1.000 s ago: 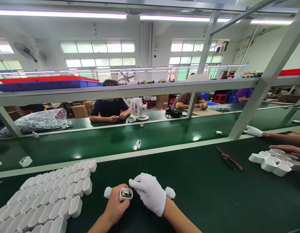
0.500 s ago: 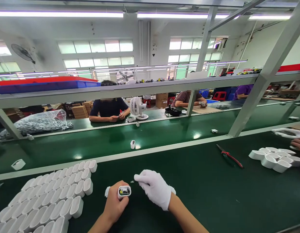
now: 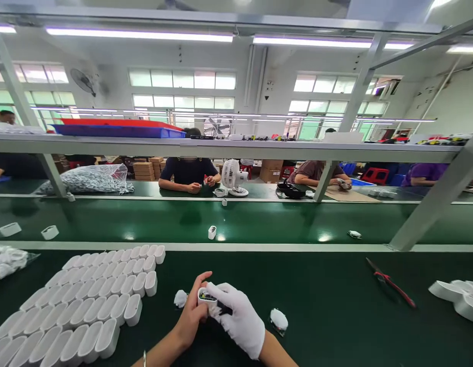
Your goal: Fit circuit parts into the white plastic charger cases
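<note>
White plastic housing, open end up with small parts showing inside, sits low at the near edge of the green desk. The bare left hand has its fingers clamped round it, while the gloved right hand pinches at its rim, fingers together. A loose hold could tip it onto the rows of empty shells just beside it.
</note>
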{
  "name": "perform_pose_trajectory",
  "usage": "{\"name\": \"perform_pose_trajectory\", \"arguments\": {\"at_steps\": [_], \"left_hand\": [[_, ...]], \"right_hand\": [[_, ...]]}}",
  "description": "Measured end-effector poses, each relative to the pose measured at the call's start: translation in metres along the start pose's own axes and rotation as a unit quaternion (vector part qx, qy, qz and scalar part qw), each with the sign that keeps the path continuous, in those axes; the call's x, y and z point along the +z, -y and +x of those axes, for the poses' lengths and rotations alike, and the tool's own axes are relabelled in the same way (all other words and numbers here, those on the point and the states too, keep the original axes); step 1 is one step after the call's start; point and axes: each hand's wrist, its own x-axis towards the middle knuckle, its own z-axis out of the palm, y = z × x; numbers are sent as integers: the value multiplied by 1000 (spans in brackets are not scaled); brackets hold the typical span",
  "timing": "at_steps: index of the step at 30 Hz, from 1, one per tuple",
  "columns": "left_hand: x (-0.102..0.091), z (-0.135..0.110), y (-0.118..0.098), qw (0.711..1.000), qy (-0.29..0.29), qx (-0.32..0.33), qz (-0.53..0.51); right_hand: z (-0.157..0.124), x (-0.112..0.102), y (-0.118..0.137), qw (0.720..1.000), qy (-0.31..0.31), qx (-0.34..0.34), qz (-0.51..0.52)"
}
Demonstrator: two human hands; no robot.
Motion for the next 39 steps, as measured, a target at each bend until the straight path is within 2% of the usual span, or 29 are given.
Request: {"name": "perform_pose_trajectory", "arguments": {"at_steps": [3,5,8,11,13,15,24,28,30,32,35,39], "left_hand": [[-1,0,0,1000,-4,-14,-7],[-1,0,-1,1000,-3,-1,-4],[0,1,-2,999,43,-9,-8],[-1,7,0,996,65,-53,-2],[-1,11,3,997,47,-65,1],[-1,16,6,998,27,-64,-2],[-4,19,15,998,-2,-63,17],[-5,16,14,998,-11,-53,41],[-4,14,13,996,-17,-24,80],[-3,11,10,987,-24,15,157],[-5,9,1,942,-57,52,328],[-13,12,-24,825,-162,60,538]], "right_hand": [[1,3,-6,998,-29,37,30],[3,6,-10,983,-69,115,125],[6,6,-20,912,-112,261,298],[8,5,-29,842,-127,353,389],[8,5,-33,817,-116,383,415],[8,6,-35,808,-100,394,426],[7,7,-32,817,-64,394,416],[4,9,-34,826,-72,387,404],[2,9,-38,841,-90,381,374],[3,5,-44,868,-119,381,295],[18,-10,-56,894,-163,383,166],[61,-41,-72,905,-219,364,38]]}}
